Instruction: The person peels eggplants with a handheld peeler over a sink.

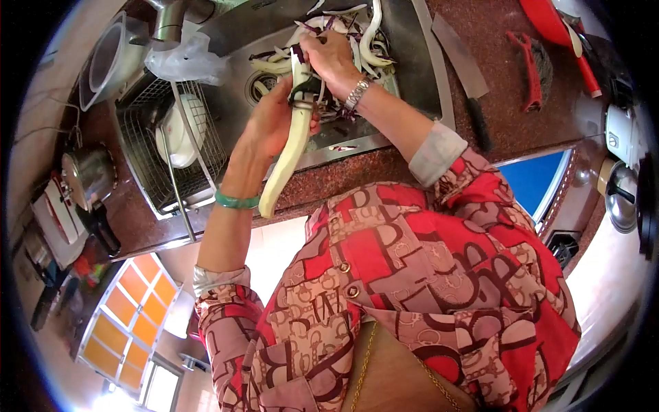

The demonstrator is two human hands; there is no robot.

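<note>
A long, pale peeled eggplant slants over the sink's front edge, its lower end near the counter front. My left hand is closed around its upper part. A dark-and-silver tool that looks like a peeler lies against the eggplant just above my left fingers. My right hand is closed beside the upper end, where some purple shows; what its fingers grip is partly hidden. Below and behind my right hand, peeled eggplants and purple-white peelings lie in the sink.
A cleaver with a black handle lies right of the sink. Farther right are a red-handled item and a red utensil. Left are a wire dish rack holding a white bowl, a faucet and a plastic bag.
</note>
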